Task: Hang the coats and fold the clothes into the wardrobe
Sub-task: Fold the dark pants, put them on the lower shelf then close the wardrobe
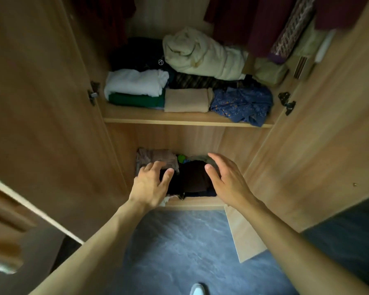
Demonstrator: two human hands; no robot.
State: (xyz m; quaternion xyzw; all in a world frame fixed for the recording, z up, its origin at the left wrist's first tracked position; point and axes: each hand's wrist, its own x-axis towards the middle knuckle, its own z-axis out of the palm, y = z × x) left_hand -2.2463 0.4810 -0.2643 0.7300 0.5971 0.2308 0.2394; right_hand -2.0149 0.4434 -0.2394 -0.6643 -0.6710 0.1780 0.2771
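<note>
Reaching into the wardrobe's bottom compartment (200,204), the person is spreading an empty left hand (150,187) and right hand (226,180), fingers loose, either side of the dark folded garment (195,178), probably to square it among its neighbours.

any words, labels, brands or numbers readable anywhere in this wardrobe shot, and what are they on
No readable words or numbers anywhere.
Small white circular logo on the dark folded garment, upper shelf: a symbol only, no letters legible.
Blue patterned garment: only small printed dots, no text.
</note>
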